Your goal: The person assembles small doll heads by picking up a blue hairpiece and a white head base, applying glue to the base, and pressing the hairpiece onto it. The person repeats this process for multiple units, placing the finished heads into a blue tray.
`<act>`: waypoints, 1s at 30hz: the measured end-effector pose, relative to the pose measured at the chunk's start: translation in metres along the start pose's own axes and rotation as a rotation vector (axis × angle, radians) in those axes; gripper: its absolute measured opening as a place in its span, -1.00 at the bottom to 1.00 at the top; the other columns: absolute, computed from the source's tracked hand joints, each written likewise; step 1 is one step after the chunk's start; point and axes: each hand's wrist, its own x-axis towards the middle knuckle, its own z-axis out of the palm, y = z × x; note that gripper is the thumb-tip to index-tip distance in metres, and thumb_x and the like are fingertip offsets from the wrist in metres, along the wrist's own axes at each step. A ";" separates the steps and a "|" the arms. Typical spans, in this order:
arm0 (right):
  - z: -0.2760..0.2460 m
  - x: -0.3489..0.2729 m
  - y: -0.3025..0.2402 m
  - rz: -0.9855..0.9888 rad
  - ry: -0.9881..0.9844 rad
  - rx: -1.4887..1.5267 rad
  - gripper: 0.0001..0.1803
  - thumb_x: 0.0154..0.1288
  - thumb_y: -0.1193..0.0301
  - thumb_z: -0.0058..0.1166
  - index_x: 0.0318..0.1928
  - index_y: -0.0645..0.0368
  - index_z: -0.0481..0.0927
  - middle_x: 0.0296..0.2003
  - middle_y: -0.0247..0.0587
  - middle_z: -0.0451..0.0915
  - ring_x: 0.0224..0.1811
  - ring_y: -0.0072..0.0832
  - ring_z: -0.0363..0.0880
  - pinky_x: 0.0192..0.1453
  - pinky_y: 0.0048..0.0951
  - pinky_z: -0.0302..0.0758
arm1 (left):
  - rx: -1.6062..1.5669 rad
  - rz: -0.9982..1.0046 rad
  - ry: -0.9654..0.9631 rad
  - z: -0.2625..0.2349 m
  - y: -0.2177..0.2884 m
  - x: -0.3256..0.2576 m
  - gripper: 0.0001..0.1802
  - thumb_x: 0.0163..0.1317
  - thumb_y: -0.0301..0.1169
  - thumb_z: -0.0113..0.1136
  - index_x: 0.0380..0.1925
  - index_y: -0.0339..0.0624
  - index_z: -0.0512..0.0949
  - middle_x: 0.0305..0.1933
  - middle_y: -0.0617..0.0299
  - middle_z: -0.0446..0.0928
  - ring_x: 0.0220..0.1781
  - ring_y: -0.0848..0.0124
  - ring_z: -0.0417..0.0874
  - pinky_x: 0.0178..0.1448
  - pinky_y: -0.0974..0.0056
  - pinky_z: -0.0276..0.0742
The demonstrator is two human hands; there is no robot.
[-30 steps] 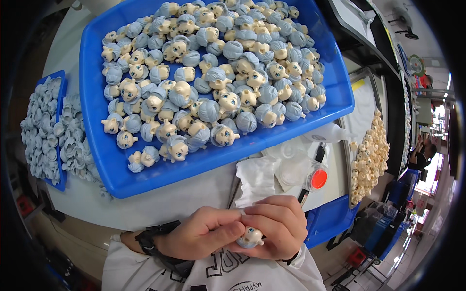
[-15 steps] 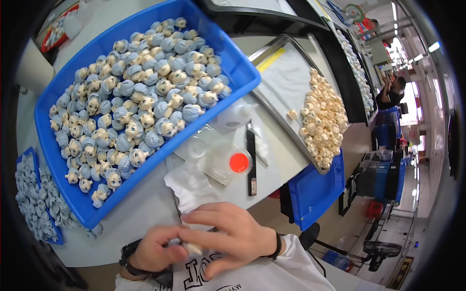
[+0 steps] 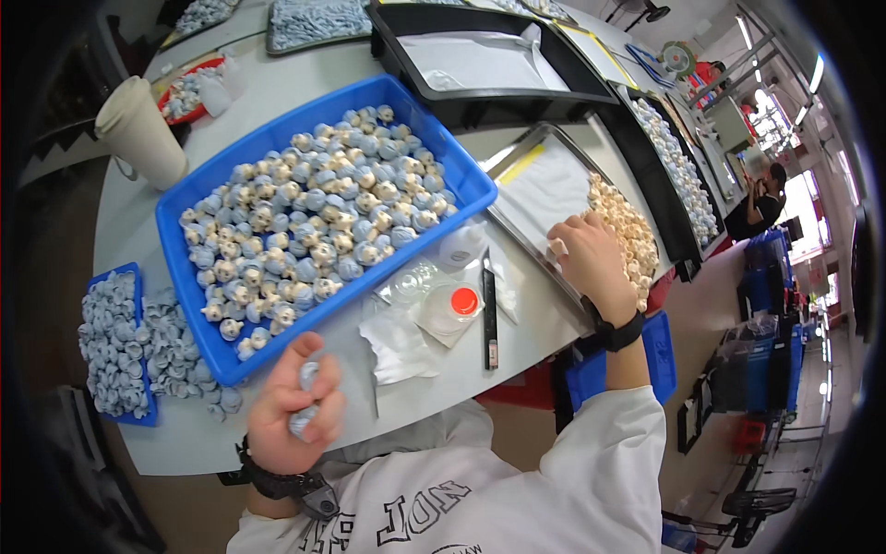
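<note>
My left hand [image 3: 291,411] is curled near my chest, shut on a small blue-grey cap piece [image 3: 306,377]. My right hand [image 3: 591,263] reaches out to the right over a metal tray [image 3: 540,189]. Its fingertips pinch a small cream figurine [image 3: 556,249] at the edge of a pile of cream figurines [image 3: 632,231]. A large blue tray [image 3: 466,175] in front of me holds several figurines with blue-grey caps [image 3: 314,226].
A red-lidded clear jar [image 3: 459,303], a black pen-like tool [image 3: 489,319] and crumpled white tissue [image 3: 399,346] lie between my hands. A small blue tray [image 3: 138,277] with loose blue-grey caps stands at the left, a paper cup [image 3: 143,134] at the back left, black trays [image 3: 480,102] behind. Another person [image 3: 764,189] stands at the far right.
My hands were together at my chest around one figurine. They have parted: the right hand went out to the metal tray, the left stayed back with a cap piece. My head turned right.
</note>
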 end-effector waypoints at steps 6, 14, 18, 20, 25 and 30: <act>0.023 0.002 0.020 -0.041 -0.008 0.081 -0.88 -0.09 0.51 0.05 -0.43 0.15 0.52 -0.47 -0.18 0.52 -0.28 -0.25 0.42 -0.20 -0.25 0.36 | 0.285 -0.180 -0.182 -0.005 -0.007 0.007 -0.46 0.30 0.03 -0.44 -0.08 -0.23 0.26 -0.65 0.23 0.26 -0.76 0.51 0.19 -0.69 0.40 0.10; -0.062 -0.056 -0.102 -0.384 0.396 1.313 -0.65 0.03 0.48 0.08 -0.16 0.34 0.33 -0.42 -0.08 0.49 -0.43 -0.39 0.51 -0.32 -0.38 0.45 | 0.520 -0.248 -0.173 -0.005 -0.008 0.006 -0.44 0.20 -0.07 -0.03 -0.04 -0.38 0.27 -0.54 0.21 0.34 -0.61 0.57 0.29 -0.52 0.50 0.16; -0.057 -0.047 -0.166 -0.680 0.221 1.334 -0.76 -0.07 0.55 0.12 -0.30 0.32 0.54 -0.37 -0.01 0.52 -0.48 -0.40 0.49 -0.44 -0.51 0.45 | 0.588 -0.281 -0.160 -0.001 -0.004 0.004 -0.56 0.23 -0.18 -0.06 -0.07 -0.32 0.25 -0.41 0.23 0.38 -0.51 0.62 0.31 -0.47 0.54 0.20; -0.041 -0.048 -0.182 -0.473 0.248 1.272 -0.65 -0.24 0.53 0.29 -0.30 0.26 0.60 -0.35 -0.08 0.55 -0.54 -0.54 0.45 -0.49 -0.62 0.39 | 0.627 -0.205 -0.238 -0.014 -0.005 0.001 -0.70 0.27 -0.29 -0.12 -0.07 -0.22 0.29 -0.30 0.30 0.38 -0.47 0.69 0.27 -0.44 0.58 0.17; -0.030 -0.045 -0.182 -0.402 0.221 1.278 -0.63 -0.31 0.55 0.33 -0.32 0.20 0.63 -0.38 -0.10 0.54 -0.55 -0.57 0.43 -0.54 -0.68 0.32 | 0.526 -0.285 -0.091 -0.023 -0.007 0.009 -0.66 0.29 -0.20 -0.13 -0.10 -0.23 0.32 -0.43 0.34 0.41 -0.53 0.69 0.29 -0.48 0.58 0.17; -0.029 -0.063 -0.169 -0.184 0.182 1.407 -0.61 -0.25 0.67 0.25 -0.26 0.15 0.62 -0.32 -0.10 0.50 -0.53 -0.48 0.51 -0.49 -0.64 0.46 | 0.514 -0.154 -0.005 -0.019 -0.011 0.013 -0.65 0.30 -0.19 -0.16 -0.12 -0.25 0.35 -0.32 0.25 0.41 -0.53 0.67 0.32 -0.47 0.57 0.25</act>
